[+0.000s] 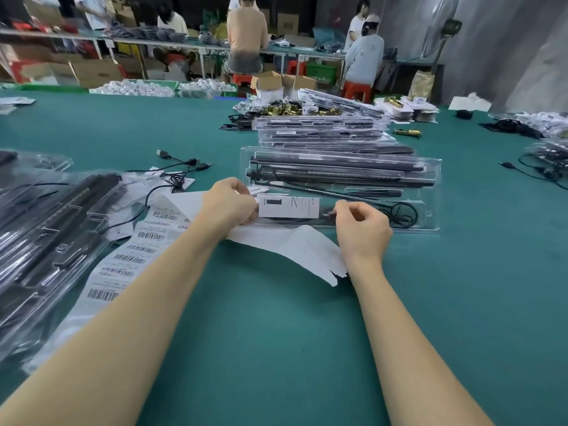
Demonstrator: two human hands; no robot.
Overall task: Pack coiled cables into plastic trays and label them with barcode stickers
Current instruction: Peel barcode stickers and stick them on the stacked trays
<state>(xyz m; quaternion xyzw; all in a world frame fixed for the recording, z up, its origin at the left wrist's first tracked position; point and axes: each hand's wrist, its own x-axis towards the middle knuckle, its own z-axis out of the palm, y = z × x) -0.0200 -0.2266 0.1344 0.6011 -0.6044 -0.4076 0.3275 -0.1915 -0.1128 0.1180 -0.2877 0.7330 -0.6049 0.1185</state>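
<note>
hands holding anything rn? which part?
Left hand grips the sticker strip at its bend by the tray. Right hand fingers curled; what it pinches can't be told.

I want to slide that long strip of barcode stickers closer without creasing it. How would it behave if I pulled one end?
Probably floppy: the sticker strip already bends and curls where the left hand holds it. It looks thin and light, so it would likely drag rather than slide as one piece. Its bare end looks torn, so a hard tug might rip it.

We see a clear plastic tray (339, 192) lying flat, coiled black cable (402, 215) inside, barcode sticker strip (135, 253) alongside.
</note>
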